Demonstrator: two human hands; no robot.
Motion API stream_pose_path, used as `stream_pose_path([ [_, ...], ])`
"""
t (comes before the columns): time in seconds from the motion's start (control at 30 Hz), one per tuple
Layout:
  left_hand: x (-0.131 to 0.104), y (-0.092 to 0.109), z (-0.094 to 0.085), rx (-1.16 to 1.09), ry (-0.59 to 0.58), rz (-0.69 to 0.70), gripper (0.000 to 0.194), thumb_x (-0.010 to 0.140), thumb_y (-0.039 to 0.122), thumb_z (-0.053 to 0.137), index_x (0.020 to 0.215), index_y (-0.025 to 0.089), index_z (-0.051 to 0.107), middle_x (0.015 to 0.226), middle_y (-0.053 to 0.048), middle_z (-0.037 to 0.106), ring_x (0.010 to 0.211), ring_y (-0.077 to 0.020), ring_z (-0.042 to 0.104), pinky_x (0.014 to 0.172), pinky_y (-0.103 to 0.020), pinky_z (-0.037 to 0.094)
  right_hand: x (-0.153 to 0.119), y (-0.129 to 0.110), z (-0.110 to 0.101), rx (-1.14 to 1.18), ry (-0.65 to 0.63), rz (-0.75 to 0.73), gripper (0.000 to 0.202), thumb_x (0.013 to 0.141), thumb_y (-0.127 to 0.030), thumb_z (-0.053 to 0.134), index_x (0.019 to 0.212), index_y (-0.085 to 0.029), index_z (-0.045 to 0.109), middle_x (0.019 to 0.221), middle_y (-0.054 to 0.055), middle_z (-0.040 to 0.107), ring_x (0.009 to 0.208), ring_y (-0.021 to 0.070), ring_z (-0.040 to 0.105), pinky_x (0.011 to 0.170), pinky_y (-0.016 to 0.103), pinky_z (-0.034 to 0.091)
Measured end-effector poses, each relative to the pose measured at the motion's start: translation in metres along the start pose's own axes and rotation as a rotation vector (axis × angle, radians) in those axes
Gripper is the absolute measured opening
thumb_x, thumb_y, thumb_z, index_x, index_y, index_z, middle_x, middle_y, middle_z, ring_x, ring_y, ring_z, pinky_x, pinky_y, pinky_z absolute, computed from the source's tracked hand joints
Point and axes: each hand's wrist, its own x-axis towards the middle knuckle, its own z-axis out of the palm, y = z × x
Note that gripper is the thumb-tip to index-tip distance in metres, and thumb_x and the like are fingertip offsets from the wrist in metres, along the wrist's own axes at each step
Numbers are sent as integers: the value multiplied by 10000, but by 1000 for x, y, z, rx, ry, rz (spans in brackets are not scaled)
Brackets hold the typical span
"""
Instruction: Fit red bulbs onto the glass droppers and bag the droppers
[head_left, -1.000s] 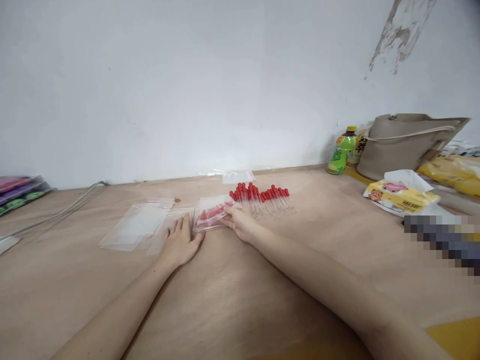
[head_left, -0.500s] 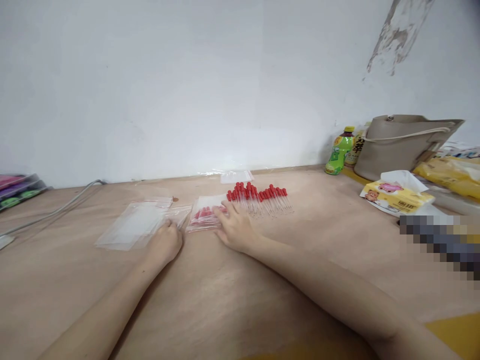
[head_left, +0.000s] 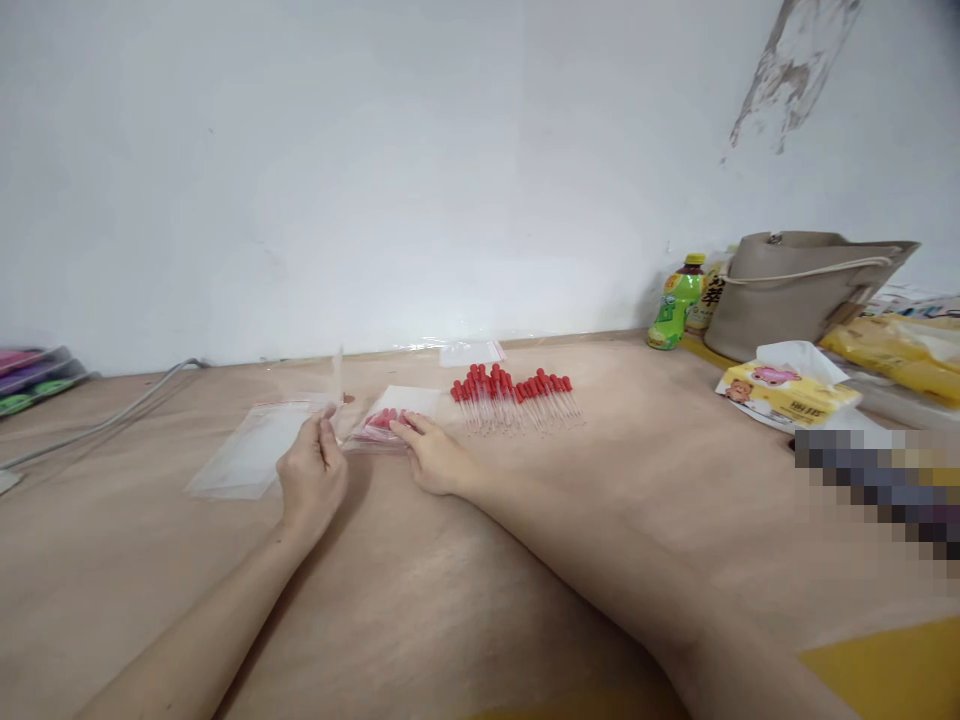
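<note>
A clear plastic zip bag [head_left: 337, 368] stands up edge-on from my left hand [head_left: 313, 470], pinched between thumb and fingers. Flat empty zip bags [head_left: 240, 455] lie just left of that hand. My right hand [head_left: 435, 455] has its fingers stretched out, the tips touching a small pile of filled bags [head_left: 384, 420] with red-topped pieces inside. Behind and right of it, two bunches of loose plastic droppers with red bulbs [head_left: 480, 390] lie side by side, bulbs towards the wall and clear stems towards me.
Another flat bag [head_left: 469, 353] lies by the wall. Further right stand a green drink bottle [head_left: 675, 303] and a grey handbag [head_left: 787, 295], with a yellow tissue pack [head_left: 787, 390] in front. A grey cable [head_left: 150, 395] and colourful packs [head_left: 37, 380] are on the left.
My left hand has lifted, raising the zip bag off the table. My right hand and the pile of filled bags have shifted left, closer to the left hand.
</note>
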Motion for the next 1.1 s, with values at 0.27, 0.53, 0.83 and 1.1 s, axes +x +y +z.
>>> stream_pose_path([
  [0.27,-37,13,3,-208,-370,849,442,880,138,285,1313,210,332,1302,-49,455,1214,-192,399,1006,-368,361,-58,16,-46,-53,239,89,303,716,-78,402,956,-167,564,986,82,546,946,184,488,822,302,398],
  [0.53,-47,43,-3,-220,-912,890,451,900,343,343,1338,242,301,1397,-45,312,1280,-200,285,1042,-409,292,-107,85,-115,-495,473,453,163,757,-257,466,769,-178,607,784,60,567,800,202,482,772,342,302],
  [0.83,-46,45,-1,-185,-831,915,421,887,361,374,1296,258,383,1426,-36,245,1318,-242,164,1071,-505,92,-54,97,-117,-537,302,724,229,726,-358,477,687,-205,642,791,74,610,859,239,507,744,367,297],
  [1.1,-49,42,2,-286,-878,783,393,873,347,411,1250,245,455,1333,-54,413,1227,-206,370,1015,-392,335,-28,104,-115,-550,60,950,199,664,-289,530,788,-171,632,816,99,631,860,265,549,727,387,331],
])
